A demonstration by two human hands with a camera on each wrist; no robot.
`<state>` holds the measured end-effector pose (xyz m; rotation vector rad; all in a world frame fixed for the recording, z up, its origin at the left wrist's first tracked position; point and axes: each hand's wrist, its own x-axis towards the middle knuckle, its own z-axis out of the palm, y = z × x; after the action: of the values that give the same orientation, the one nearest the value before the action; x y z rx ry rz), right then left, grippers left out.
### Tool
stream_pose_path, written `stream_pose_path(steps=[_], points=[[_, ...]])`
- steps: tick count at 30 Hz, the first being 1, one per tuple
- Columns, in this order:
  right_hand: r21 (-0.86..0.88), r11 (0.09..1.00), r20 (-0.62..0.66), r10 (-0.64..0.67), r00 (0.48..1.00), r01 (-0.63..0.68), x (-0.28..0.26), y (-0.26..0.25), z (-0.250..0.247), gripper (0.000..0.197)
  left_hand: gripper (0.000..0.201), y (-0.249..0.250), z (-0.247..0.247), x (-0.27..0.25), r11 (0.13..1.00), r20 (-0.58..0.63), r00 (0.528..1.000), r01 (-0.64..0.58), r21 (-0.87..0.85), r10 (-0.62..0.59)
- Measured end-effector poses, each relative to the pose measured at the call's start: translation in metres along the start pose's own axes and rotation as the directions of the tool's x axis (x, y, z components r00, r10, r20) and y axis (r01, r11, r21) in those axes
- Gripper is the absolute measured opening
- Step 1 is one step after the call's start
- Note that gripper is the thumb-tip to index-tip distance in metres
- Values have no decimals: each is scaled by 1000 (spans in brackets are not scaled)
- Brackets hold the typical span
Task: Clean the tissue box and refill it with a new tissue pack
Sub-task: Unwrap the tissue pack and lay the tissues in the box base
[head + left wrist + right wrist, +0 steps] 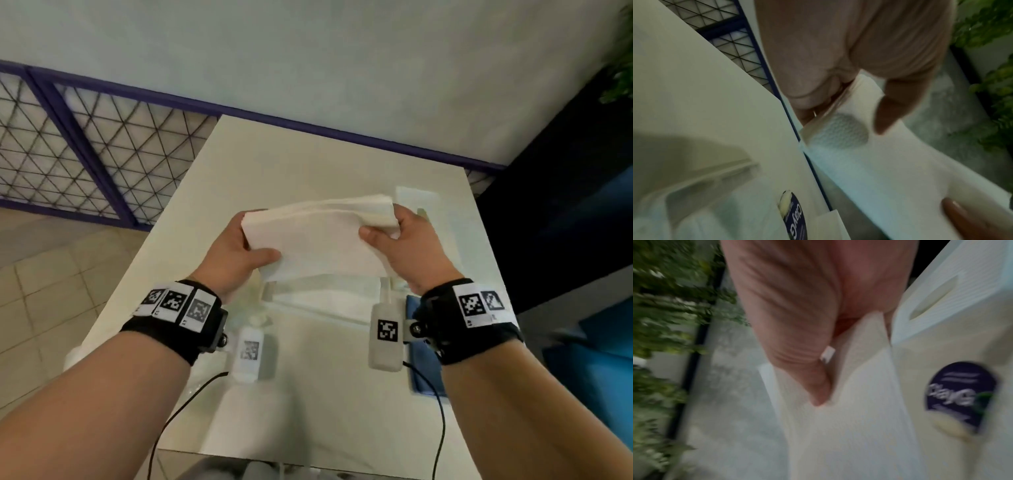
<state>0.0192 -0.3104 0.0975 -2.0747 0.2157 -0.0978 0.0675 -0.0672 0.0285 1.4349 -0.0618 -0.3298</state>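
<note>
A white stack of tissues [318, 236] hangs in the air over the white table [301, 161]. My left hand [257, 240] grips its left end, thumb on top. My right hand [383, 226] grips the right end the same way. The left wrist view shows the left hand [849, 105] pinching the stack [869, 162]; the right wrist view shows the right hand [855, 353] pinching the stack [849, 434]. A white box lid with a slot [937, 300] lies on the table at the back right [416, 202]. A pale box body [325, 301] sits below the stack, mostly hidden.
A wrapper with a dark blue round label [960, 395] lies on the table under the hands. A blue cloth [424, 346] lies near the right wrist. A mesh railing [102, 147] runs to the left, and green plants [663, 305] stand off to the right.
</note>
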Motion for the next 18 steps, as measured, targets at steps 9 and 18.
stream_pose_path(steps=[9, 18], points=[[262, 940, -122, 257, 959, -219, -13, 94, 30, 29, 34, -39, 40, 21, 977, -166, 985, 71, 200, -38], [340, 898, -166, 350, 922, -280, 0, 115, 45, 66, 49, -64, 55, 25, 990, -247, 966, 98, 98, -71]])
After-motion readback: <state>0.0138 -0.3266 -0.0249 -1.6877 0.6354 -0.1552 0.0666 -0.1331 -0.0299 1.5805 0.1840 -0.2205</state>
